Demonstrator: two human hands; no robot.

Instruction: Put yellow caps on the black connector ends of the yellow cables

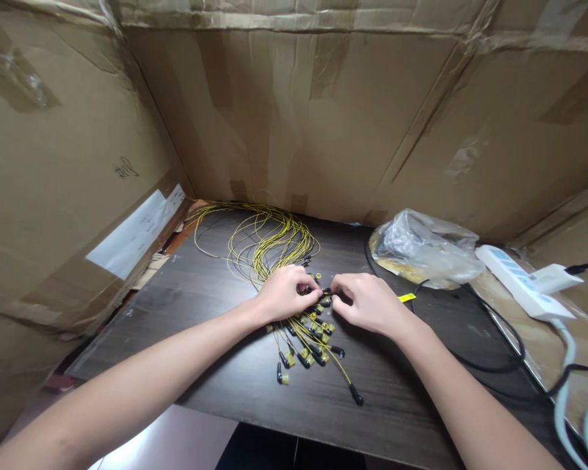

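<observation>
Over a spread of thin yellow cables [287,245], my two hands meet fingertip to fingertip. Thumb and fingers of my left hand [287,292] are pinched on a small black connector [326,292], with a bit of yellow showing at it. My right hand [367,301] pinches the other end of this connector, its fingertips partly hiding it. Several black cable ends with clear yellowish caps [316,352] lie beneath and in front of my hands. One black end without a visible cap [356,394] lies nearest the table's front.
Cardboard walls [294,124] enclose the dark wooden table [215,385]. A clear plastic bag [424,245] lies at the back right, beside a white power strip [524,281]. A black cable [500,369] loops along the right side, and a yellow tag [407,297] shows behind my right wrist.
</observation>
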